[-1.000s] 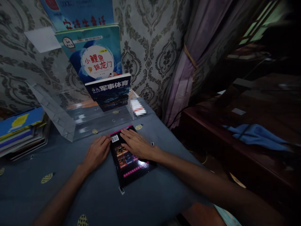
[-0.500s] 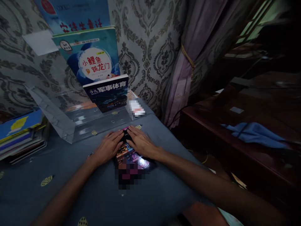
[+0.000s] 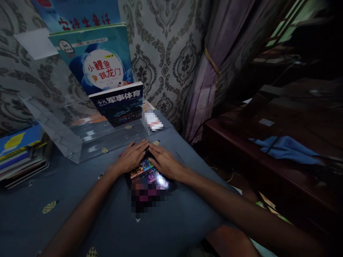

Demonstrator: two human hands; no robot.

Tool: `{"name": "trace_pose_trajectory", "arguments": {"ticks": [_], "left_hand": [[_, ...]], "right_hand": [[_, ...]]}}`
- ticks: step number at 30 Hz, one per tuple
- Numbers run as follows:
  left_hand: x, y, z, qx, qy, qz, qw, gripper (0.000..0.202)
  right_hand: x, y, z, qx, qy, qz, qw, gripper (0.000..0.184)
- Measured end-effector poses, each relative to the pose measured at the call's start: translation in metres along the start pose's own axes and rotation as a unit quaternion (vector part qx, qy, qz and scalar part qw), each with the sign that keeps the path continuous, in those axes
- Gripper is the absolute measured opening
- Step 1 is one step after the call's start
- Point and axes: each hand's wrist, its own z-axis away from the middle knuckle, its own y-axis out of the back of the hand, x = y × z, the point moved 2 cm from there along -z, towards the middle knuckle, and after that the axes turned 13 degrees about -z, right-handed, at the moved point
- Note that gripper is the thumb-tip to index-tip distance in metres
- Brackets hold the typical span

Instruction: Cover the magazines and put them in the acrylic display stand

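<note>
A dark, glossy, book-like item (image 3: 150, 175) with small colourful pictures lies flat on the cloth-covered table; its near part is blurred by pixelation. Flat over its far left part rests my left hand (image 3: 133, 156), fingers stretched toward the top edge. My right hand (image 3: 166, 162) lies on the far right part, fingers also extended. The fingertips of the two hands nearly meet at the item's far end. Both hands are open, pressing or resting on the cover without gripping it. They hide much of its upper half.
Behind the hands, a clear acrylic stand (image 3: 76, 148) holds upright books, including a dark blue one (image 3: 118, 107). A small clear box (image 3: 152, 119) stands beside it. Stacked books (image 3: 24, 153) lie at left. A dark red table (image 3: 241, 142) bears a blue cloth (image 3: 286, 150).
My left hand has slid right and farther away across the cover, bringing its fingertips close to the right hand's. The right hand stays in about the same place. The view has shifted slightly.
</note>
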Motion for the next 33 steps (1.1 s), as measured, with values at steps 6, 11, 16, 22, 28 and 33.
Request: {"name": "trace_pose_trajectory", "arguments": {"ticks": [6, 11, 16, 22, 28, 33], "left_hand": [[0.0, -0.002, -0.002, 0.012, 0.01, 0.003, 1.0, 0.046], [-0.001, -0.002, -0.002, 0.008, 0.016, 0.012, 1.0, 0.047], [-0.002, -0.004, -0.001, 0.008, 0.015, 0.013, 1.0, 0.048], [-0.004, -0.007, -0.001, 0.015, 0.015, 0.011, 1.0, 0.05], [-0.003, -0.005, -0.002, 0.016, 0.01, 0.007, 1.0, 0.049], [-0.004, -0.004, -0.003, 0.012, 0.006, -0.005, 1.0, 0.05]], "right_hand": [[-0.002, 0.001, -0.001, 0.006, -0.003, 0.007, 1.0, 0.044], [0.001, -0.003, -0.001, 0.01, -0.001, 0.009, 1.0, 0.044], [0.002, -0.001, 0.002, 0.01, 0.011, 0.002, 1.0, 0.044], [-0.002, 0.002, 0.017, -0.003, 0.015, -0.003, 1.0, 0.045], [-0.006, 0.006, 0.041, -0.002, 0.024, -0.004, 1.0, 0.046], [-0.009, 0.007, 0.056, -0.002, 0.037, -0.005, 0.999, 0.047]]}}
